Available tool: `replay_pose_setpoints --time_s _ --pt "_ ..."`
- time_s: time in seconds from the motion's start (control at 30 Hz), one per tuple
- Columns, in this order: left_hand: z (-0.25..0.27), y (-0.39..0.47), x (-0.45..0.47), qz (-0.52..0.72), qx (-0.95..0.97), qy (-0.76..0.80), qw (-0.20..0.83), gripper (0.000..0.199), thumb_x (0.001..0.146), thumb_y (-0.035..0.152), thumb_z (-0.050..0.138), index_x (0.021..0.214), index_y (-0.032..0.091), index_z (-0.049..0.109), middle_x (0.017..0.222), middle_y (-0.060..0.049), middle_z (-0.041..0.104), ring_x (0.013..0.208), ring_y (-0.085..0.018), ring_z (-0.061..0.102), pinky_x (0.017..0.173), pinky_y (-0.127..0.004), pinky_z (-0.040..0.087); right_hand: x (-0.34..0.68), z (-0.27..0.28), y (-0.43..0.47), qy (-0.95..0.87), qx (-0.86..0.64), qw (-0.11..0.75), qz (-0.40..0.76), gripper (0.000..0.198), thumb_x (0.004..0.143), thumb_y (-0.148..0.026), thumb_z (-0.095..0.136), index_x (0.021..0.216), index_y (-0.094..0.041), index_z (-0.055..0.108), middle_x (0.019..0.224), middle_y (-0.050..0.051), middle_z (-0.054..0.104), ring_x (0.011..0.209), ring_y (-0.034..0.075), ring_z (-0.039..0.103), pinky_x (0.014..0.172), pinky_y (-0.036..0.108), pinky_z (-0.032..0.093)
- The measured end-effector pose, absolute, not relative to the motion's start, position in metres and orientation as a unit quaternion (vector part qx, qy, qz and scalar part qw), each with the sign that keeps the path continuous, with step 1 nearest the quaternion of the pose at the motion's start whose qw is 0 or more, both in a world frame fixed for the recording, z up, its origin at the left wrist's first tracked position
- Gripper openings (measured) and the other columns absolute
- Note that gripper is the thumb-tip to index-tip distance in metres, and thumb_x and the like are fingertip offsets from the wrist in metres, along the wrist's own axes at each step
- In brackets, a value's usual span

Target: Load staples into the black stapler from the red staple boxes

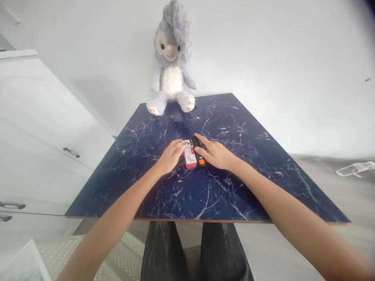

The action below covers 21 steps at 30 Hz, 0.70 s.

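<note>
Watching remotely, I find the red-and-white box (190,157) and the black box (198,157) side by side on the desk (181,199), lengthwise near eleven-to-five, left hand (170,156) nearer the first at nine o'clock, grip unclear, right hand (215,153) at three, spread over the second

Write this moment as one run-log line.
left hand: touching white-and-red rectangular box | right hand: touching black oblong object with orange patch | surface: blue marbled tabletop | behind: grey plush toy
</note>
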<state>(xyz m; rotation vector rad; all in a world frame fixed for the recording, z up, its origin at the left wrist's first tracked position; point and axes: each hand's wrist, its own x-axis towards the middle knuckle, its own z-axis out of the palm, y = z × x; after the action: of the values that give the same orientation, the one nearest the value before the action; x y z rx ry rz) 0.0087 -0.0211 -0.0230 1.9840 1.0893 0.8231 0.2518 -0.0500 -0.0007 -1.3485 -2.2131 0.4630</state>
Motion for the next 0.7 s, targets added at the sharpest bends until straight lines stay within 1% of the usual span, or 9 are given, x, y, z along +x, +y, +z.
replay_pose_setpoints --time_s 0.07,0.13,0.27,0.33,0.4,0.47,0.53,0.63,0.7 --pt "-0.020 -0.021 0.005 0.315 0.766 0.409 0.382 0.055 0.104 0.057 0.035 0.142 0.026 0.059 0.155 -0.010 0.046 0.132 -0.029 0.055 0.102 -0.041 0.054 0.252 -0.001 -0.050 -0.813 -0.494 0.256 0.173 0.064 0.107 -0.048 0.040 0.162 -0.017 0.030 0.121 0.013 0.072 0.105 0.033 0.070 0.089 0.041 0.052" --pt "-0.015 -0.020 -0.001 0.293 0.777 0.398 0.390 0.055 0.103 0.057 0.037 0.146 0.028 0.055 0.157 -0.010 0.045 0.133 -0.030 0.054 0.103 -0.042 0.054 0.253 0.000 -0.050 -0.810 -0.495 0.258 0.178 0.064 0.107 -0.048 0.041 0.162 -0.018 0.031 0.120 0.013 0.072 0.105 0.033 0.069 0.089 0.041 0.052" --pt "-0.002 -0.020 -0.012 0.226 0.793 0.379 0.420 0.060 0.101 0.057 0.045 0.157 0.035 0.040 0.165 -0.010 0.033 0.132 -0.033 0.056 0.102 -0.046 0.054 0.255 0.000 -0.048 -0.800 -0.493 0.267 0.214 0.062 0.106 -0.049 0.043 0.161 -0.022 0.032 0.117 0.010 0.073 0.100 0.031 0.070 0.087 0.041 0.052" --pt "0.001 -0.022 -0.015 0.201 0.808 0.358 0.423 0.075 0.094 0.057 0.059 0.160 0.038 0.031 0.168 -0.010 0.026 0.131 -0.034 0.056 0.101 -0.046 0.055 0.256 -0.002 -0.047 -0.789 -0.490 0.277 0.244 0.062 0.105 -0.050 0.046 0.160 -0.026 0.033 0.120 0.008 0.072 0.098 0.029 0.071 0.087 0.040 0.053" --pt "0.001 -0.024 -0.016 0.180 0.829 0.341 0.405 0.097 0.082 0.055 0.076 0.163 0.040 0.023 0.171 -0.011 0.018 0.132 -0.035 0.055 0.101 -0.048 0.055 0.256 -0.005 -0.045 -0.772 -0.496 0.291 0.270 0.065 0.103 -0.051 0.049 0.161 -0.027 0.031 0.123 0.007 0.071 0.094 0.027 0.071 0.086 0.040 0.054" --pt "-0.001 -0.027 -0.014 0.166 0.842 0.345 0.380 0.113 0.073 0.053 0.084 0.164 0.042 0.017 0.173 -0.010 0.009 0.132 -0.035 0.055 0.103 -0.049 0.055 0.256 -0.008 -0.044 -0.755 -0.507 0.302 0.285 0.069 0.102 -0.051 0.051 0.162 -0.026 0.028 0.124 0.007 0.071 0.092 0.026 0.072 0.086 0.039 0.055" --pt "-0.004 -0.028 -0.012 0.167 0.845 0.368 0.350 0.116 0.071 0.052 0.086 0.164 0.043 0.016 0.173 -0.009 0.007 0.132 -0.035 0.055 0.104 -0.050 0.054 0.254 -0.009 -0.043 -0.745 -0.514 0.306 0.295 0.068 0.102 -0.050 0.053 0.160 -0.025 0.029 0.125 0.007 0.071 0.091 0.025 0.072 0.087 0.039 0.055" --pt "-0.010 -0.029 -0.009 0.179 0.847 0.383 0.320 0.112 0.072 0.052 0.085 0.163 0.040 0.021 0.172 -0.010 0.013 0.131 -0.035 0.055 0.105 -0.049 0.053 0.253 -0.007 -0.043 -0.736 -0.521 0.307 0.305 0.060 0.100 -0.048 0.056 0.153 -0.023 0.043 0.123 0.008 0.072 0.096 0.026 0.072 0.089 0.039 0.054" --pt "-0.013 -0.029 -0.007 0.190 0.850 0.378 0.314 0.110 0.072 0.052 0.085 0.163 0.037 0.025 0.171 -0.012 0.017 0.127 -0.034 0.058 0.104 -0.050 0.053 0.252 -0.006 -0.043 -0.724 -0.534 0.310 0.308 0.054 0.099 -0.047 0.059 0.145 -0.020 0.052 0.121 0.010 0.073 0.101 0.027 0.072 0.091 0.039 0.054"
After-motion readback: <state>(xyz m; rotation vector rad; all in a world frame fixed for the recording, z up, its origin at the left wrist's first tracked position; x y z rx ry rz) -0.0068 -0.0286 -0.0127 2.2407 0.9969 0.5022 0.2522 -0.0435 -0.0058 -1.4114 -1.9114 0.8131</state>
